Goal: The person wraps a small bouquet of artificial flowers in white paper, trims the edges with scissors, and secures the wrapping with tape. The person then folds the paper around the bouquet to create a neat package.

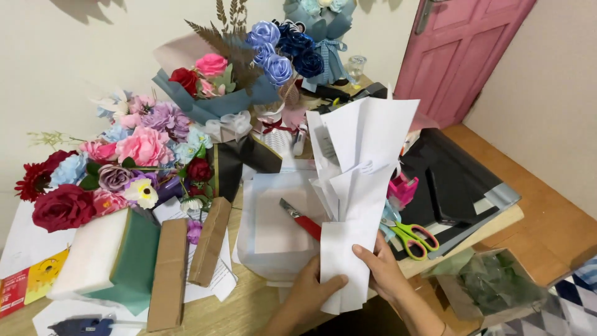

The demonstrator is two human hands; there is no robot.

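Both my hands grip the lower end of a bunch of white paper sheets that stands upright and fans out toward the top. My left hand pinches the bottom left corner with its thumb on the front. Along the right edge, my right hand curls its fingers onto the front of the bunch. Behind the sheets lies a red-handled utility knife on flat white paper. Green-and-pink scissors rest just right of the sheets.
Bouquets of artificial flowers fill the table's left and back. Nearer me on the left are a green-and-white foam block, two cardboard strips and a glue gun. Black sheets lie right; a pink door stands behind.
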